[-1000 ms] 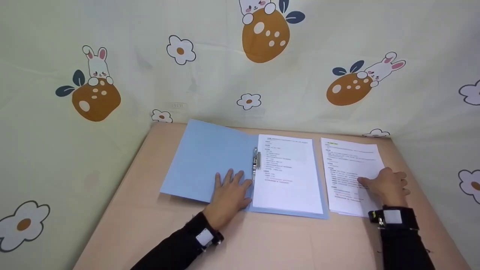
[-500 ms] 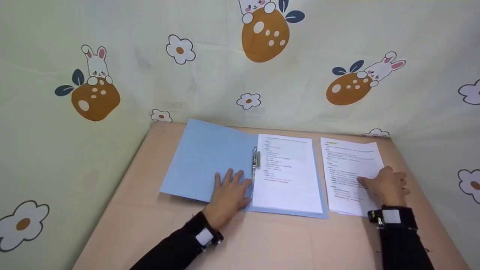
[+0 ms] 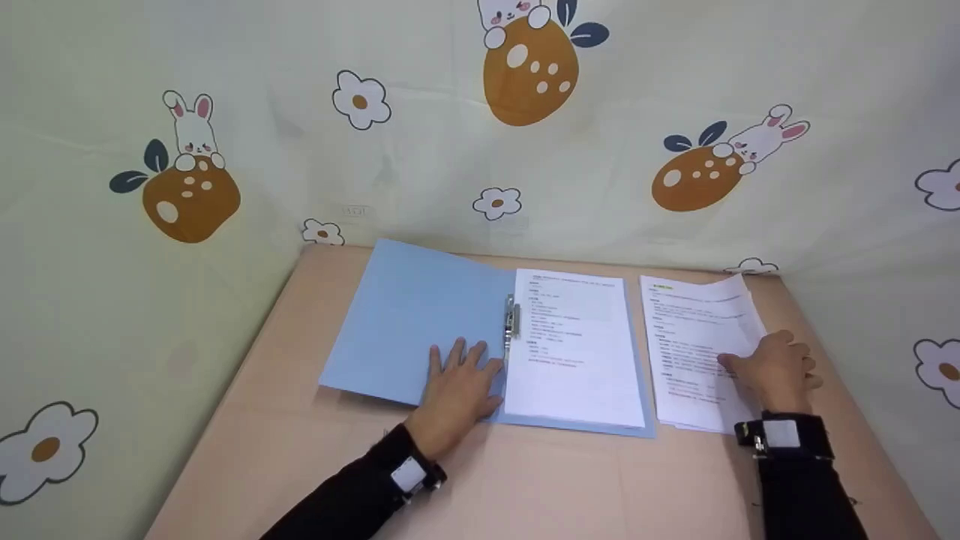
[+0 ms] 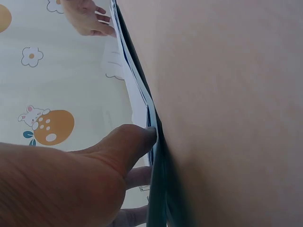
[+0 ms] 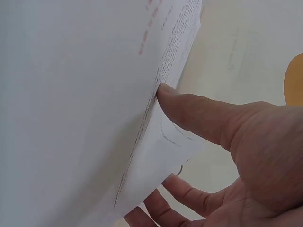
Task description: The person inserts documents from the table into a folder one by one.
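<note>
A light-blue clip folder (image 3: pixel 420 322) lies spread on the table, its metal clip (image 3: pixel 512 319) along the fold. Printed sheets (image 3: pixel 574 375) cover its right side. My left hand (image 3: pixel 457 397) rests on the folder near the fold, fingers spread; the left wrist view shows the thumb on the folder's near edge. To the right lies a loose stack of printed paper (image 3: pixel 690 322). My right hand (image 3: pixel 776 371) pinches its right side, thumb on top and fingers at the edge underneath. In the right wrist view the paper (image 5: pixel 85 94) bends up between thumb and fingers.
The table (image 3: pixel 525 487) has a pale peach cover and meets a wall cloth (image 3: pixel 420 165) printed with rabbits, orange fruit and flowers at the back. A narrow strip of table separates the folder from the loose stack.
The upper right corner and right side of the loose stack's paper have lifted and curled leftward under my right hand. My left hand and the folder have stayed in place.
</note>
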